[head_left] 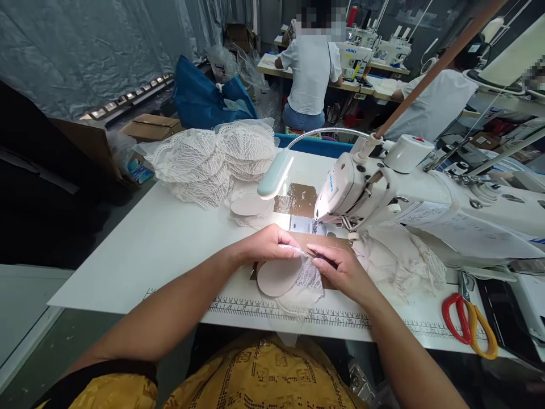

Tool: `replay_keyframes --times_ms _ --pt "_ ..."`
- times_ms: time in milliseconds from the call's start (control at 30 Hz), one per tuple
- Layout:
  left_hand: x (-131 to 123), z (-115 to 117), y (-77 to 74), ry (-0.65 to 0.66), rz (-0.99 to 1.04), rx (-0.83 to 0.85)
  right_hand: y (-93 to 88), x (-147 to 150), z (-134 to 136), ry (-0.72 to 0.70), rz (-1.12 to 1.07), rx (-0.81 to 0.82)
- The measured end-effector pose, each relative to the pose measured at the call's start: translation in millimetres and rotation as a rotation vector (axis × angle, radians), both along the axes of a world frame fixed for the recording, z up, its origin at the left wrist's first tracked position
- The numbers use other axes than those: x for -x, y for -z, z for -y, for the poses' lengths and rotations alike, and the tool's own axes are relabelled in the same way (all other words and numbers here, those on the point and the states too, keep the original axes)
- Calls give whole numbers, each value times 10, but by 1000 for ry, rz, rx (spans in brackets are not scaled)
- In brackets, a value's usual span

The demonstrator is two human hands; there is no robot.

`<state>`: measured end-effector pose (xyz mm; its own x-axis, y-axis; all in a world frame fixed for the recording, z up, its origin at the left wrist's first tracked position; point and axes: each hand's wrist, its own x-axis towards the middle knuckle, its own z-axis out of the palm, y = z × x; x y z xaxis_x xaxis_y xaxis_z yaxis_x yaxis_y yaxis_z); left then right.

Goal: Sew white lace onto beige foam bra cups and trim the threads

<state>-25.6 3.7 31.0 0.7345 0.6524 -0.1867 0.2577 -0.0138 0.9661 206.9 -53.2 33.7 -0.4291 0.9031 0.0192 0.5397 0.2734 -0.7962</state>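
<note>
My left hand [272,243] is closed, thumb against fingers, pinching the upper edge of a white lace piece [310,281]. From there the lace hangs over the table's front part, next to a smooth pale oval cup [279,276]. Close on the right, my right hand [340,266] is closed around a small slim dark tool [326,261], its tip at the lace edge; its exact kind is hard to make out. Just beyond both hands stands a white sewing machine [340,187], its needle area lit by a small lamp [276,173].
Stacked lace pieces [213,159] lie at the back left, with another pale cup [252,204] before them. More lace [400,258] lies right of the needle. Scissors [468,318] with red and yellow handles rest near the right edge. A printed ruler [255,308] runs along the front. Co-workers [309,74] sit beyond.
</note>
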Motion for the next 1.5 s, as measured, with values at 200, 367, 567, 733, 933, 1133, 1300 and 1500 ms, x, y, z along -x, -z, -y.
replay_keyframes --times_ms 200,367,567,733,933,1133,1300,1500 --pt "-16 6 75 17 38 15 48 100 -17 28 -17 94" --pt "-28 7 116 27 17 16 143 139 -22 63 -51 52" --pt "-51 26 91 -7 30 2 204 162 -32 157 -275 229" --pt "-46 35 27 -18 72 -91 196 191 28 171 -24 113" --pt "-7 42 -55 137 73 -267 313 139 156 58 -24 -401" --pt "14 49 -89 242 54 -373 334 120 183 -34 112 -498" --pt "124 27 -207 116 4 -399 275 159 121 76 -37 -322" --pt "479 59 -397 -72 -352 -218 211 114 107 221 -280 97"
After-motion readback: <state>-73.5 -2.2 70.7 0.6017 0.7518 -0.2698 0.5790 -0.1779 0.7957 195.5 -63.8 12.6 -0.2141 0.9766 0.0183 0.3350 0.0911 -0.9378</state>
